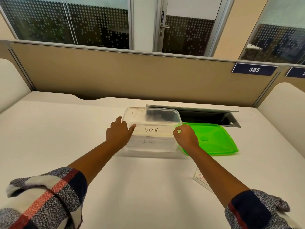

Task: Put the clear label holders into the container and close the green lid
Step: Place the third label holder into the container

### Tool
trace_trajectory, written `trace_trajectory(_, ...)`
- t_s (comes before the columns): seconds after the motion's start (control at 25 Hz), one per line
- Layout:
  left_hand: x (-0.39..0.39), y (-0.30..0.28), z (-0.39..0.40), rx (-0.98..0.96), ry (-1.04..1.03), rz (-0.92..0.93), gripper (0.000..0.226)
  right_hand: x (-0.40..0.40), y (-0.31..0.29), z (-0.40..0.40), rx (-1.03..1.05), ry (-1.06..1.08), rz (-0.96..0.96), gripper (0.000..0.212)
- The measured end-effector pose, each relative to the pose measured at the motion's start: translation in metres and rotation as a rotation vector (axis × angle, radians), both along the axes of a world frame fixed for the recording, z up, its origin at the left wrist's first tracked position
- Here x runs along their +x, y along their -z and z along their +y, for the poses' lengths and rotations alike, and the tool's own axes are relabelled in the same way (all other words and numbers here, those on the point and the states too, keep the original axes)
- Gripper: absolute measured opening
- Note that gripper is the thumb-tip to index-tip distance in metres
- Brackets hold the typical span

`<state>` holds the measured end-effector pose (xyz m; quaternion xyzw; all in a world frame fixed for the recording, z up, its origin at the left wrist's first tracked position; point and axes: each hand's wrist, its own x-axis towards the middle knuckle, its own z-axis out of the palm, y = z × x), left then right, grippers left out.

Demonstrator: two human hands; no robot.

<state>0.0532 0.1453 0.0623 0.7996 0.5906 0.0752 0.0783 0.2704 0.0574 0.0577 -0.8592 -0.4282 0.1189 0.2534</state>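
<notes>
A clear plastic container (pixel 132 113) stands open on the white desk. Over its near rim a clear label holder (pixel 152 130) with a card reading "SIGMA" is held by both hands. My left hand (pixel 118 133) grips its left end, my right hand (pixel 185 137) pinches its right end. Below it, inside the container, a second card (pixel 149 142) shows through the wall. The green lid (pixel 216 139) lies flat on the desk to the right of the container, partly under my right wrist. Another clear label holder (pixel 202 178) rests by my right forearm.
An open cable tray (pixel 206 116) is sunk into the desk just behind the container and lid. A beige partition (pixel 132 75) closes off the desk's far edge, with white side dividers (pixel 283 106) left and right.
</notes>
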Motion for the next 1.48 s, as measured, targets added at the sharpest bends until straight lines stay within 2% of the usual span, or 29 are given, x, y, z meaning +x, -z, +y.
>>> trace_trajectory(0.2,-0.009,0.003,-0.017,0.102,0.051,-0.066,0.056,-0.002,0.002,-0.014,0.124,-0.072,0.014,0.032)
trace_trajectory(0.44,-0.013,0.011,-0.064,0.261,0.19,-0.212,0.061,-0.014,-0.002,-0.043,0.316,-0.152,-0.112,0.028)
trace_trajectory(0.56,-0.015,0.023,-0.091,0.273,0.238,-0.229,0.06,-0.026,-0.001,-0.061,0.397,-0.215,-0.185,0.03)
trace_trajectory(0.68,-0.017,0.039,-0.119,0.213,0.247,-0.224,0.059,-0.038,0.008,-0.081,0.343,-0.248,-0.175,0.035)
trace_trajectory(0.92,-0.019,0.069,-0.163,0.065,0.238,-0.191,0.077,-0.061,0.044,-0.117,0.241,-0.302,-0.173,0.04)
trace_trajectory(1.12,-0.032,0.097,-0.172,-0.007,0.294,-0.105,0.075,-0.07,0.074,-0.138,0.157,-0.349,-0.175,0.043)
trace_trajectory(1.36,-0.036,0.114,-0.168,0.051,0.3,-0.054,0.094,-0.07,0.098,-0.155,0.036,-0.357,-0.154,0.058)
trace_trajectory(1.48,-0.036,0.115,-0.164,0.068,0.304,-0.017,0.097,-0.074,0.102,-0.157,-0.039,-0.354,-0.261,0.05)
